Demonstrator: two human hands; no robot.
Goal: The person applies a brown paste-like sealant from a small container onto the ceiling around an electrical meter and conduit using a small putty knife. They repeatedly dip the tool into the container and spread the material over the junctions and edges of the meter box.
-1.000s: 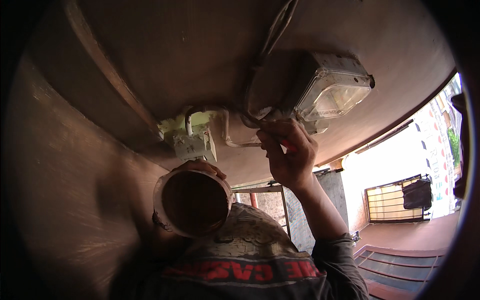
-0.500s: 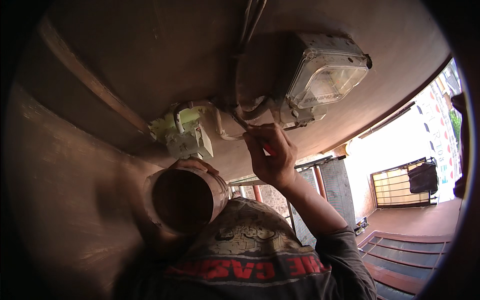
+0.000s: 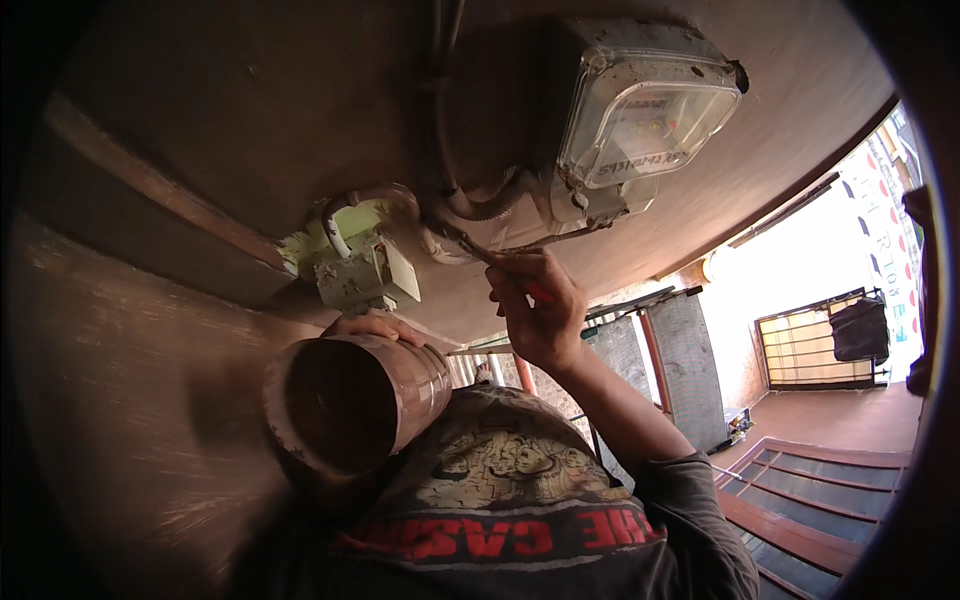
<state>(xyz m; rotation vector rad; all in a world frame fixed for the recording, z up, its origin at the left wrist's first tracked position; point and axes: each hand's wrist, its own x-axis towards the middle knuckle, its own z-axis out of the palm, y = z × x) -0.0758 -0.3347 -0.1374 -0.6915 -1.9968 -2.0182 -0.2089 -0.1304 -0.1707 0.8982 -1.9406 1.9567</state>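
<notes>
My left hand [image 3: 375,327] is wrapped over the rim side of a round paint bucket [image 3: 422,388], smeared with brown. The bucket is tipped with its dark mouth toward me; its contents are hidden in shadow. My right hand [image 3: 548,305] is closed on a slim paintbrush [image 3: 482,252], a bit of red showing in the palm. The brush tip reaches the bent pipes [image 3: 440,250] on the brown wall. Left of it sits a pale switch box [image 3: 365,280] with brown smears, and a patch of light green wall shows behind it.
A meter with a clear cover [image 3: 650,130] juts from the wall above my right hand. Dark cables [image 3: 440,120] run up the wall. A raised strip [image 3: 170,185] crosses at left. A grey panel [image 3: 685,370], barred window [image 3: 815,345] and brown grille [image 3: 820,490] lie to the right.
The view has shifted, so the meter and switch box sit higher and further left. The brush tip is now lower along the pipes. The bucket has turned slightly leftward.
</notes>
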